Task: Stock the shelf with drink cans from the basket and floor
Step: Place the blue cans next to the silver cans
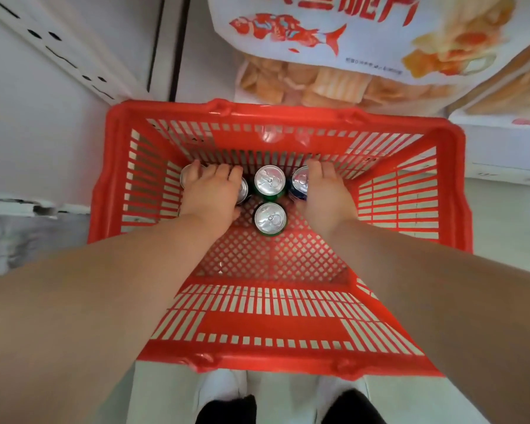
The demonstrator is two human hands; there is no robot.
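Floor: pale and smooth, running out to the right.
Left side: white shelving upright with dark slots, tilting across the corner.
Centre back: white panel split by dark vertical gaps.
Overhead: big snack bag, white with a red fish print, crisps showing below.
Right: white boxes stacked low.
Light: soft, even.

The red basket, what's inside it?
Upright drink cans: two green ones, a blue one beside the right hand. The left hand covers more cans; count unclear.
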